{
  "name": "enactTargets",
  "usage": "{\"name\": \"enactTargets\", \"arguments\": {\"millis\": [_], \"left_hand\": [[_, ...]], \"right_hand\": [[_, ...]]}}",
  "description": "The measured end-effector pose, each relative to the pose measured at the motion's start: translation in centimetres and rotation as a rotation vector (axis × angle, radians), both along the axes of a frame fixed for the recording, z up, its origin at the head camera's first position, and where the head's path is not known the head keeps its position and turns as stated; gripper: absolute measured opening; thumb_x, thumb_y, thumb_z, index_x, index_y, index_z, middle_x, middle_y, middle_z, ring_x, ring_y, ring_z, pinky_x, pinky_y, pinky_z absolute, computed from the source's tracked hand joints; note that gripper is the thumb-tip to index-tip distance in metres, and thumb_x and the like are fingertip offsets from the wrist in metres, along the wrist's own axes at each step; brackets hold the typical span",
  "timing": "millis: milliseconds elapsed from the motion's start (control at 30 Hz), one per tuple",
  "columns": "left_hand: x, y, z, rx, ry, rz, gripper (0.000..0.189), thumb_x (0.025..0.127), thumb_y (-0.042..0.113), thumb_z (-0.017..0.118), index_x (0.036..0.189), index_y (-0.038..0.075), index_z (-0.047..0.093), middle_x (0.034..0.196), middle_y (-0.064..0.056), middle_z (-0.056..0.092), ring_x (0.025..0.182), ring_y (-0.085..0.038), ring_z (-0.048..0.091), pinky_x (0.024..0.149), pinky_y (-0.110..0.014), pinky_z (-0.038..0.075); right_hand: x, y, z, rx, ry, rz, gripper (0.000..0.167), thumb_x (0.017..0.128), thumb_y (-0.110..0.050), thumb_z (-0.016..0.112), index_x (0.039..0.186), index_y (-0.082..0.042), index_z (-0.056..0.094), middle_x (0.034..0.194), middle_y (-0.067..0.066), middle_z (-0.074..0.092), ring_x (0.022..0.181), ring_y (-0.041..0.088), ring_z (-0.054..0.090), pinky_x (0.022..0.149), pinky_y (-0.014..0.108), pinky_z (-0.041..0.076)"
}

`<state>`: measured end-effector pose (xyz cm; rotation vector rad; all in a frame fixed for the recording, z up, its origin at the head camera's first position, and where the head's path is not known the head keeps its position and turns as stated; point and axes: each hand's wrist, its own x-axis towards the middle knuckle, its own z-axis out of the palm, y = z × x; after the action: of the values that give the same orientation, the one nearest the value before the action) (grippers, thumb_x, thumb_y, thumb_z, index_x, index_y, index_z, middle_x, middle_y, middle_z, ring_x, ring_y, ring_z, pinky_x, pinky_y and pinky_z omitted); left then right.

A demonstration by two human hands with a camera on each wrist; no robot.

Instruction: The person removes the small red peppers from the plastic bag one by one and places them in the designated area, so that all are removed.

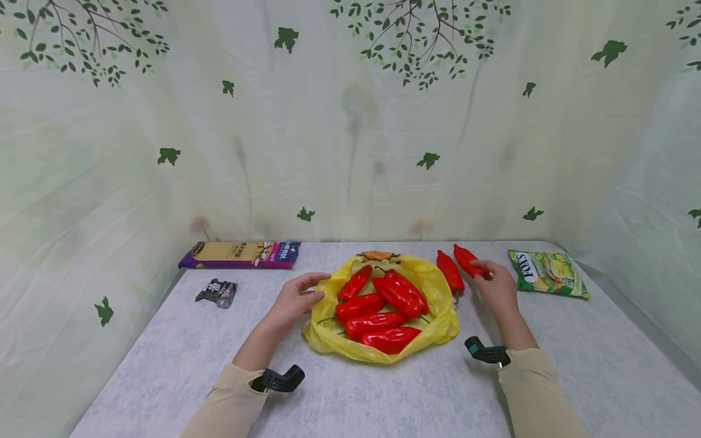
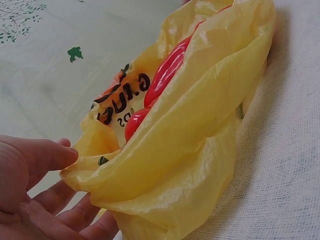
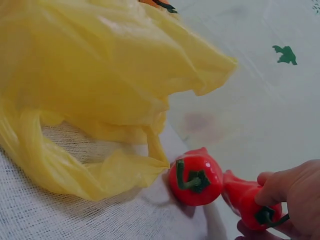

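A yellow plastic bag (image 1: 438, 334) lies spread on the table with its mouth up, several glossy red peppers (image 1: 364, 325) inside. At the bag's left rim is my left hand (image 1: 296, 301); in the left wrist view its thumb (image 2: 57, 154) lies at the bag's edge and the other fingers reach behind the plastic, loosely extended. My right hand (image 1: 495, 286) grips a red pepper (image 1: 464, 258) near its stem end, to the right of the bag. Beside it, another red pepper (image 3: 200, 170) rests on the table with its green stem facing the right wrist camera.
A purple and yellow packet (image 1: 241, 255) lies at the back left, and a small black wrapper (image 1: 217, 292) in front of it. A green FOX'S bag (image 1: 547, 274) lies at the back right. A leaf-printed curtain (image 1: 350, 152) hangs behind the table.
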<state>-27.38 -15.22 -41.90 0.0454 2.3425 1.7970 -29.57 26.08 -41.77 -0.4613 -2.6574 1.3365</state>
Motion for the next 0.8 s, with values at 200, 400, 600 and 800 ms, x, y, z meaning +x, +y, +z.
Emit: {"name": "enactTargets", "arguments": {"millis": [200,400,600,800], "left_hand": [[0.1,0.1,0.1,0.025,0.008,-0.007,0.039,0.098,0.01,0.058,0.136,0.02,0.06,0.149,-0.008,0.05,0.127,-0.029,0.058,0.097,-0.036,0.057],[0.0,0.0,-0.1,0.019,0.003,-0.006,0.039,0.098,0.01,0.058,0.136,0.02,0.06,0.15,-0.008,0.05,0.129,-0.03,0.057,0.1,-0.037,0.056],[0.1,0.1,-0.1,0.012,0.008,-0.002,0.039,0.099,0.01,0.058,0.136,0.02,0.06,0.15,-0.008,0.05,0.131,-0.031,0.056,0.101,-0.038,0.055],[0.1,0.2,-0.1,0.012,0.007,0.006,0.039,0.098,0.011,0.058,0.136,0.02,0.06,0.149,-0.009,0.05,0.129,-0.03,0.057,0.101,-0.037,0.055]], "right_hand": [[-0.5,0.4,-0.6,0.043,-0.026,0.025,0.045,0.098,-0.011,0.045,0.142,-0.01,0.054,0.154,0.023,0.04,0.134,0.042,0.038,0.106,0.053,0.049],[-0.5,0.5,-1.0,0.062,-0.037,0.044,0.043,0.098,-0.011,0.045,0.14,-0.009,0.055,0.153,0.024,0.041,0.133,0.042,0.039,0.107,0.054,0.048],[-0.4,0.6,-1.2,0.049,-0.051,0.05,0.046,0.097,-0.011,0.047,0.143,-0.009,0.052,0.154,0.024,0.039,0.132,0.042,0.04,0.107,0.053,0.049],[-0.4,0.6,-1.3,0.047,-0.049,0.047,0.049,0.095,-0.01,0.05,0.144,-0.009,0.05,0.152,0.024,0.041,0.129,0.041,0.042,0.105,0.051,0.05]]}}
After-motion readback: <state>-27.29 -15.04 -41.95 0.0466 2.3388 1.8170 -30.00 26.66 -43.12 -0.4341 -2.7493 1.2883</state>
